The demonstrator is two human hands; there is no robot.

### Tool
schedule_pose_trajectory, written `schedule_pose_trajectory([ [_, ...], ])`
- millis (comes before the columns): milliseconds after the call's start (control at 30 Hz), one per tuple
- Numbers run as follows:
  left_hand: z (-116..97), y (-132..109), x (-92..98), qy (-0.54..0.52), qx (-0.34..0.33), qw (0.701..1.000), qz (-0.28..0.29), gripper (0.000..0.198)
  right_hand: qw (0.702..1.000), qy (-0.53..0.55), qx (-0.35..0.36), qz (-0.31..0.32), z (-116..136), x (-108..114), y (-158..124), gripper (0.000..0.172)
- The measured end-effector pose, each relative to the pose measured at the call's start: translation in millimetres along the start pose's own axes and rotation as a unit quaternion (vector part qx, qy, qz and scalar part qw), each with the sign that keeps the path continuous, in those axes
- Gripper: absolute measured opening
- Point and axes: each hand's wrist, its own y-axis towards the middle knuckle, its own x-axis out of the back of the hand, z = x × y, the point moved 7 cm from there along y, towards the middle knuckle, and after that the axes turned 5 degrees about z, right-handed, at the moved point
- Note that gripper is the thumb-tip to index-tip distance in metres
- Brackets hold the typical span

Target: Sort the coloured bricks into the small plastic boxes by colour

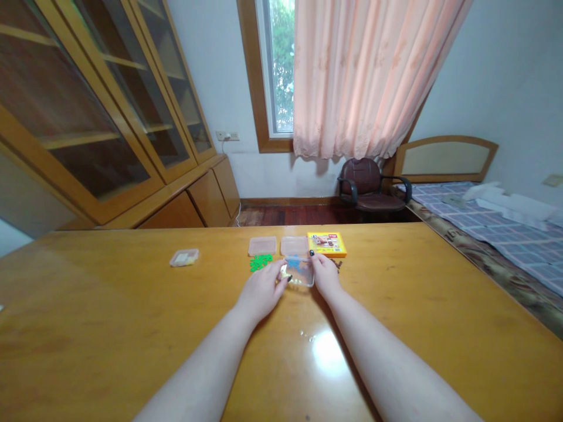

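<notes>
As blue pieces (294,262) show through the box (304,276), our left hand (261,290) and right hand (326,277) pinch opposite sides between fingers (276,269), likely for balance.

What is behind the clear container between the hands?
Blue pieces show through the clear container, perhaps behind it; a pale tray lies beyond. Spots behind the left hand and right hand are hidden.

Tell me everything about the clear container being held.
The clear container looks like transparent plastic, squarish with rounded corners and glinting edges. The left hand holds its left side, the right hand its right. Blue pieces show at its far part; whether inside or behind is unclear, as is contact with the table.
</notes>
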Motion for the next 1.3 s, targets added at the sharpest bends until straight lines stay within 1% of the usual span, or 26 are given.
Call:
schedule_pose_trajectory([
  [67,4,0,1.0,0.028,0.034,0.999,0.007,0.026,1.000,0.003,-0.002,-0.003,1,0,0,0.029],
  [167,24,-2,1.0,0.099,0.152,0.983,0.033,0.024,1.000,0.004,-0.009,-0.002,0,1,0,0.028],
  [233,39,-6,-6.7,0.126,0.225,0.963,0.083,0.028,1.000,-0.002,-0.004,0.001,0,1,0,0.028],
  [300,49,-10,-19.2,0.131,0.252,0.948,0.145,0.037,1.000,-0.002,0.005,0.003,-1,1,1,0.028],
  [367,50,-11,-30.9,0.128,0.241,0.943,0.192,0.046,1.000,-0.003,0.009,0.003,-1,0,1,0.028],
  [400,49,-11,-35.2,0.127,0.229,0.943,0.206,0.049,1.000,-0.003,0.006,0.003,-2,0,1,0.028],
  [467,44,-11,-40.9,0.123,0.207,0.945,0.221,0.048,1.000,-0.004,0.000,0.004,-2,-1,1,0.028],
  [533,39,-11,-44.1,0.125,0.200,0.945,0.226,0.043,1.000,-0.007,0.000,0.006,-1,-1,1,0.029],
  [633,37,-9,-47.4,0.133,0.207,0.942,0.228,0.038,1.000,-0.024,0.011,0.003,0,0,1,0.029],
  [733,38,-7,-49.7,0.129,0.208,0.943,0.227,0.036,0.999,-0.032,0.015,0.001,0,1,1,0.029],
  [867,40,-4,-48.4,0.122,0.210,0.946,0.217,0.036,1.000,-0.029,0.010,0.002,-2,1,2,0.030],
  [1067,40,-2,-47.5,0.121,0.206,0.946,0.218,0.035,1.000,-0.026,0.010,0.000,0,2,1,0.029],
  [1200,42,1,-47.2,0.118,0.200,0.950,0.209,0.034,1.000,-0.017,0.006,0.003,1,1,0,0.029],
  [1300,45,3,-44.6,0.108,0.201,0.956,0.185,0.032,1.000,-0.015,-0.001,0.006,2,0,0,0.028],
])
